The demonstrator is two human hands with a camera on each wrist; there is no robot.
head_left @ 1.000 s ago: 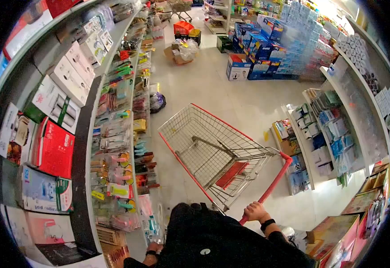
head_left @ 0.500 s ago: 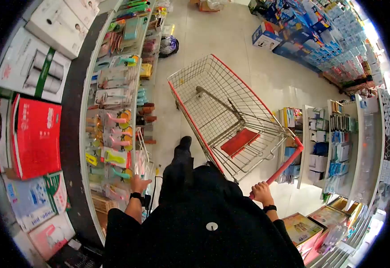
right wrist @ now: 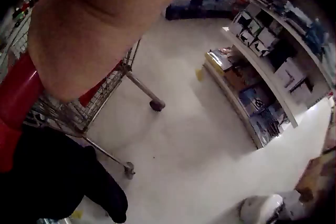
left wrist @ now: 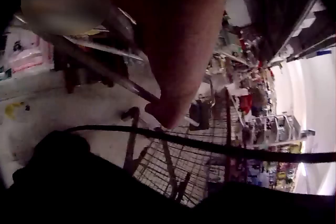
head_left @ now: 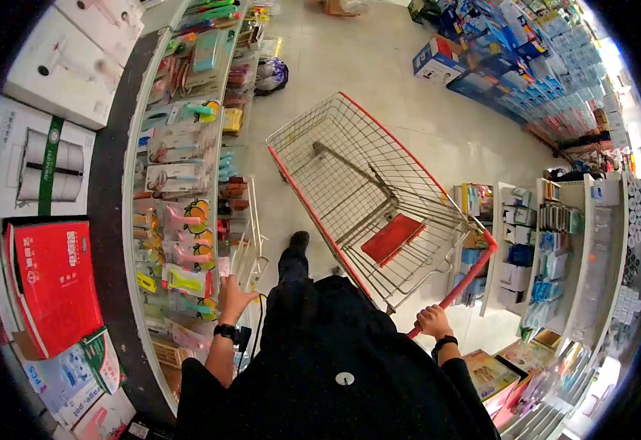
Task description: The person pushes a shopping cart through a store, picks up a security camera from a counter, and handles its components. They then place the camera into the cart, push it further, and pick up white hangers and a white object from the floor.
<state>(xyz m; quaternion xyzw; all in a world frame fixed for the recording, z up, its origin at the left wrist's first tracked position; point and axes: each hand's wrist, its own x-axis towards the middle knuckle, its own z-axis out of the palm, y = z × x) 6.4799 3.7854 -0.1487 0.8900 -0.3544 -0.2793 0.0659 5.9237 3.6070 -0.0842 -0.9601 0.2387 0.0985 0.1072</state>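
My right hand grips the red handle of a wire shopping cart with red rims and a red seat flap. In the right wrist view, that hand lies over the thick red bar. At the shelf's edge, my left hand holds a pale metal wire frame, its thumb sticking out to the right. Metal tubes run up to the thumb in the left wrist view, while most of the fingers are hidden there.
Shelves of packaged kitchen tools line the left, beside boxed goods such as a red box. Blue stacked cartons stand at the upper right. White shelving runs along the right. A dark bundle lies on the floor ahead.
The view has tilted down. My left hand has moved forward along the shelf, the wire frame moving with it. The right hand has kept its hold on the cart handle.
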